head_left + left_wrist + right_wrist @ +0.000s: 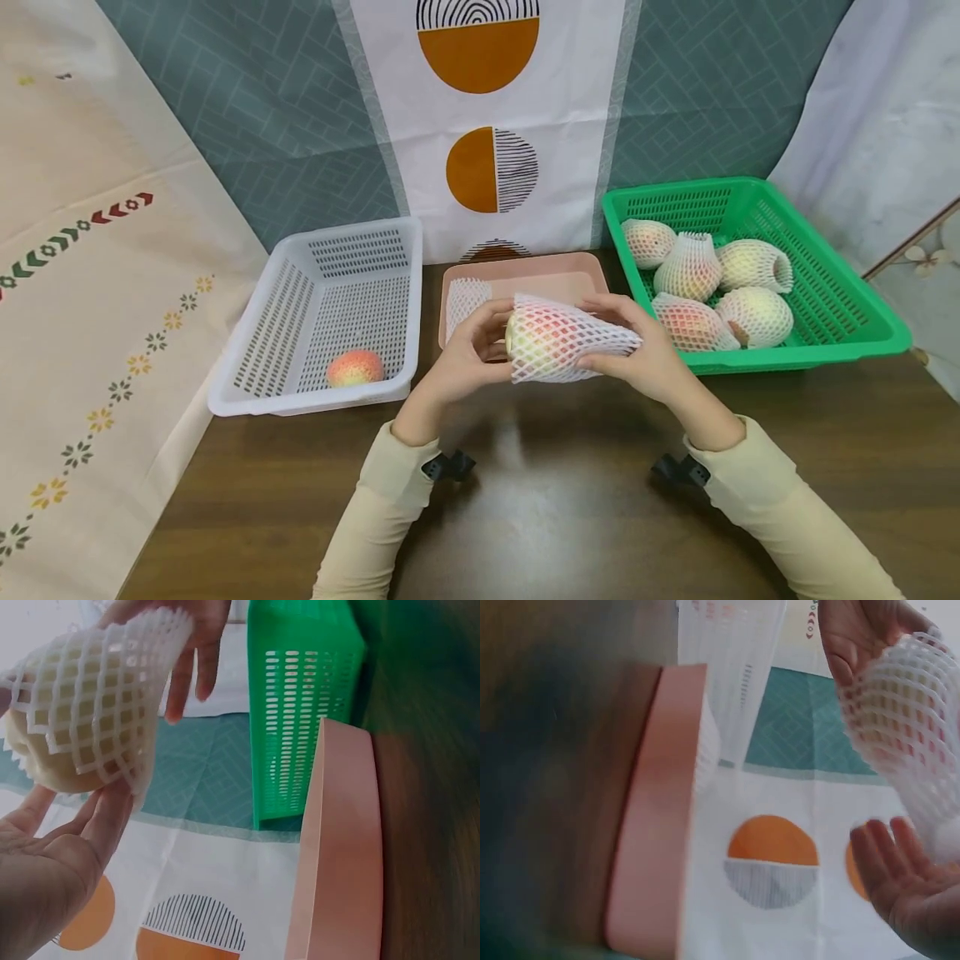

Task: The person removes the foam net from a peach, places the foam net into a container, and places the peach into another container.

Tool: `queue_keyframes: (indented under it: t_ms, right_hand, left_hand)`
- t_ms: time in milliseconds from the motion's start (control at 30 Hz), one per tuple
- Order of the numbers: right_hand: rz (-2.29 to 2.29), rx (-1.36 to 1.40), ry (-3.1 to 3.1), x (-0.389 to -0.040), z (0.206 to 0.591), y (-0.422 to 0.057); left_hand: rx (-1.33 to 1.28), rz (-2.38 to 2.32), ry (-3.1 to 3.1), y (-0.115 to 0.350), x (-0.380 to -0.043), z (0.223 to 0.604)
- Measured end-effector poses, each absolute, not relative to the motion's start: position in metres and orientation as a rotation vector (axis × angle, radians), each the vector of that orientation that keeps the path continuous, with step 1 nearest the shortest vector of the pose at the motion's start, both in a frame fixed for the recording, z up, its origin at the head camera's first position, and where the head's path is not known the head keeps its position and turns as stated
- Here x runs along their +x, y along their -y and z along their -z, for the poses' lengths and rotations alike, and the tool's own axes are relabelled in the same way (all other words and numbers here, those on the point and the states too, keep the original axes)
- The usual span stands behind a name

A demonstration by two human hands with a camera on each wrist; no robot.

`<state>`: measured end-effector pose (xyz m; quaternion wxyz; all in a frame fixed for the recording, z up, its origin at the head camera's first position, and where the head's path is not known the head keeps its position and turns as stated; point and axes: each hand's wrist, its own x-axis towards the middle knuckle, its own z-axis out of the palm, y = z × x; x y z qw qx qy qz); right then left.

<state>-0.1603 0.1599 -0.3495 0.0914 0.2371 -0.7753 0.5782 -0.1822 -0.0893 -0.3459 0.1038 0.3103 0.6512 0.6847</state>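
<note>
A red-and-yellow round fruit in a white foam net sleeve is held up above the table. My left hand grips its left end, where some bare yellow skin shows. The left wrist view has my left fingers under the netted fruit. My right hand is at the sleeve's narrow right end, its thumb touching the net. In the right wrist view, the right hand's fingers are extended and spread slightly, not curled round the fruit.
On the left, a white basket holds one bare red-and-yellow fruit. A pink tray with a loose foam net lies behind my hands. The green basket at right contains several netted fruits. A patterned cloth hangs behind.
</note>
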Motion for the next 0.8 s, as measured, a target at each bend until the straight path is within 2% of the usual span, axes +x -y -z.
queue_keyframes:
  t_ms: [433,800]
  right_hand:
    - [-0.955,0.935,2.147,-0.147,0.334,-0.157]
    - [-0.818,0.892,2.164,-0.142,0.331,-0.153]
  left_hand:
    - [0.884,-1.898,-2.063,0.090,-0.182,0.345]
    - [0.882,-1.840,-2.155,0.090,-0.180,0.342]
